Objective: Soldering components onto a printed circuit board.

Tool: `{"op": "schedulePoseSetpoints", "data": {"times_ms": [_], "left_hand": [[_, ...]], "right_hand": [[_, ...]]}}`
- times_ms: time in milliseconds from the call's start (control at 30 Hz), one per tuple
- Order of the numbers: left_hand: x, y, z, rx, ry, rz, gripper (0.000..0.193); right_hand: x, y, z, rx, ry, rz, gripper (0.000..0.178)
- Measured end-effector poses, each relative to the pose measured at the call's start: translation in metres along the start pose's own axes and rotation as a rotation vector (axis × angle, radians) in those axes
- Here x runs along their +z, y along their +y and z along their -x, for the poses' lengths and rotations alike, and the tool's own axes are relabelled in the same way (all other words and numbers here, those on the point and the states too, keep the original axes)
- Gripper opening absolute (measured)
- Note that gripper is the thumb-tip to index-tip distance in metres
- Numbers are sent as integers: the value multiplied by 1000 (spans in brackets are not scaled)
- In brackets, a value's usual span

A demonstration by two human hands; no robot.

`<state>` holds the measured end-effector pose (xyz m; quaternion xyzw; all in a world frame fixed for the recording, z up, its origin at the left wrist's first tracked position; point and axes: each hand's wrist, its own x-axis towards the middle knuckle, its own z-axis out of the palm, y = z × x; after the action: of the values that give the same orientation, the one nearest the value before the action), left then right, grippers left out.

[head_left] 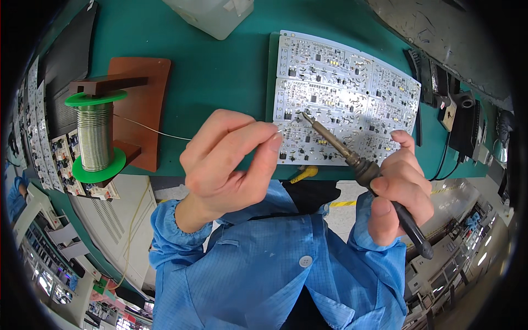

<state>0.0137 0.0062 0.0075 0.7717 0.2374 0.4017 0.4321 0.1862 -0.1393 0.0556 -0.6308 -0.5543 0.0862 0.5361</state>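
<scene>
My left hand (pixel 234 159) pinches the end of a thin solder wire (pixel 157 131) between thumb and forefinger, above the lower left part of a white circuit board panel (pixel 324 82). From that hand the wire runs left to a spool (pixel 94 135) with green flanges on a brown stand (pixel 157 82). My right hand (pixel 401 195) is wrapped round the dark handle of a soldering iron (pixel 352 157). Its tip points up and left, over the panel, a short way from the left fingertips. Small components and solder joints cover the panel.
A translucent container (pixel 214 16) stands at the far edge of the green mat (pixel 187 71). More boards (pixel 60 154) lie at the far left. Black tools and a brush (pixel 418 69) sit right of the panel. A yellow-tipped object (pixel 304 174) is at the near table edge.
</scene>
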Motion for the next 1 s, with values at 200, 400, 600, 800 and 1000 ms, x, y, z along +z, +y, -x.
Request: {"op": "schedulePoseSetpoints", "data": {"times_ms": [200,400,600,800,1000], "left_hand": [[-3,-3,3,-22,-2,46,20],[-3,-4,5,-14,4,52,20],[-1,-8,9,-67,13,89,14],[3,-11,9,-58,37,150,8],[0,-9,8,-96,-69,111,5]], "right_hand": [[-11,-1,12,18,68,22,22],[-45,18,46,-28,359,159,31],[-67,55,55,175,577,506,42],[-68,59,45,425,435,470,42],[-44,49,56,327,337,403,49]]}}
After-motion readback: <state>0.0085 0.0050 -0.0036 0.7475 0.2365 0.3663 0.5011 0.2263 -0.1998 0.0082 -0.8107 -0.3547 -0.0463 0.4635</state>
